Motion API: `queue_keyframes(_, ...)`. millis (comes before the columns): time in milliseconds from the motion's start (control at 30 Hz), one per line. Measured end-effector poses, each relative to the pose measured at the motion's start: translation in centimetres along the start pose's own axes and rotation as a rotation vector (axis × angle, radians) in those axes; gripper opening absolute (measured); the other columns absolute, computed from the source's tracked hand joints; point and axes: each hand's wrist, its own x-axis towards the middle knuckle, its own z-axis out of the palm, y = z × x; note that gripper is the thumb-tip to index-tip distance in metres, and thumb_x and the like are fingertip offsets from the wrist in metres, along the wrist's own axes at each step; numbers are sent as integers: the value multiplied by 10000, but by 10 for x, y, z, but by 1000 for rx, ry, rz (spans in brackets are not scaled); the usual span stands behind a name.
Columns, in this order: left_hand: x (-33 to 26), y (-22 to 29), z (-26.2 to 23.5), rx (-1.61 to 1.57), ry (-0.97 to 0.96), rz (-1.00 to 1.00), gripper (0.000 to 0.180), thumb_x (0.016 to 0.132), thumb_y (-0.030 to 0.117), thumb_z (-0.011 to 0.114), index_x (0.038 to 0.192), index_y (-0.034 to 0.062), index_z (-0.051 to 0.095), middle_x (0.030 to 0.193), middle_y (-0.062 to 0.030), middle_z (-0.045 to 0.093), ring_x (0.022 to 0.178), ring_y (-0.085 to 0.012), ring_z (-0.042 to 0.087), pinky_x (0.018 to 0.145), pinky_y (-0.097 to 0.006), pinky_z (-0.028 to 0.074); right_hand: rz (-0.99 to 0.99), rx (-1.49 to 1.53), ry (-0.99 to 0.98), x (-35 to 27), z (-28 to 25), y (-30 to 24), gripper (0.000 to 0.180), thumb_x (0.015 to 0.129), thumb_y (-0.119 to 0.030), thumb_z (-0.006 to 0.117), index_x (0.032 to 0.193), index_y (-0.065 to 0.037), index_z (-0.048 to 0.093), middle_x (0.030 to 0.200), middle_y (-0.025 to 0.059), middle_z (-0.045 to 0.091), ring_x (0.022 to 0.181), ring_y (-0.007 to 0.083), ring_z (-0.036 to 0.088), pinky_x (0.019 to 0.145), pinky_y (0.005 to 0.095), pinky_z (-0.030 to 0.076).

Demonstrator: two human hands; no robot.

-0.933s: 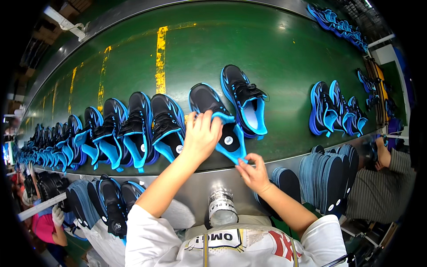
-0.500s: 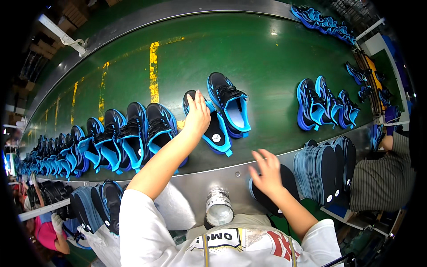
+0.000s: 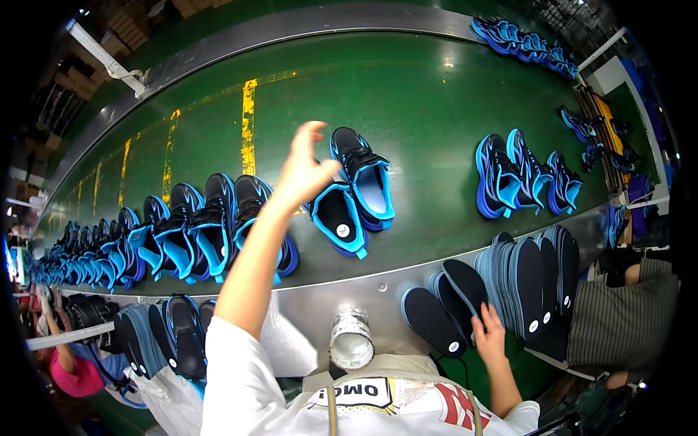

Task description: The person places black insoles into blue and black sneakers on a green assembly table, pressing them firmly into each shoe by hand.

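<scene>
Two black-and-blue sneakers stand side by side before me on the green belt. My left hand (image 3: 302,174), thumb and fingers apart, hovers over the toe of the nearer sneaker (image 3: 339,221) and hides part of it. A dark inside with a round white sticker shows in that shoe; its partner (image 3: 363,171) has a pale inside. At the right, my right hand (image 3: 491,336) grips the lower end of a black insole (image 3: 466,285), which is tilted over other insoles. Two of those, a left black insole (image 3: 430,320) and one behind it, lie at the metal edge.
A long row of sneakers (image 3: 218,225) runs off left along the belt (image 3: 414,94). Three more shoes (image 3: 515,178) stand to the right. Insole stacks (image 3: 525,283) line the metal ledge, with a roll of clear tape (image 3: 352,341) near my waist. Another person's striped sleeve (image 3: 622,312) is at far right.
My left hand has lifted off the nearer sneaker, its fingers now spread. The right hand has moved right and down and taken hold of an insole. The pair appears slightly farther left.
</scene>
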Motion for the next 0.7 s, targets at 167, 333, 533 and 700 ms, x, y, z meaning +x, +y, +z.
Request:
queue_keyframes(167, 9, -6, 58, 484, -181, 117, 719, 727, 161, 630, 1316, 87, 222, 1064, -249, 481, 893, -407, 522, 763, -426, 445, -325, 247, 71, 108, -16, -88, 147, 788, -95, 591, 848, 37, 614, 912, 173, 604, 804, 269, 608, 708, 308, 473)
queue_keyframes(333, 20, -13, 60, 306, -182, -81, 412, 796, 328, 578, 1040, 17, 461, 801, -202, 580, 764, -367, 566, 663, -412, 441, 62, 530, -678, 190, -41, -183, 190, 724, -171, 656, 755, 16, 648, 578, 22, 558, 525, 67, 490, 468, 212, 381)
queue_keyframes(533, 9, -19, 75, 153, -218, -101, 431, 796, 381, 589, 688, -31, 519, 608, -199, 522, 564, -298, 511, 538, -385, 394, -274, 15, -676, 222, 37, -198, 161, 685, -131, 600, 653, 21, 642, 565, 139, 590, 526, 206, 572, 527, 328, 466)
queue_keyframes(700, 4, -19, 74, 142, -278, -132, 445, 805, 379, 576, 650, -33, 505, 569, -180, 496, 528, -267, 474, 523, -375, 381, -560, -457, -313, 206, 107, -176, 254, 718, -206, 578, 832, 20, 607, 994, 201, 493, 915, 341, 528, 745, 396, 475)
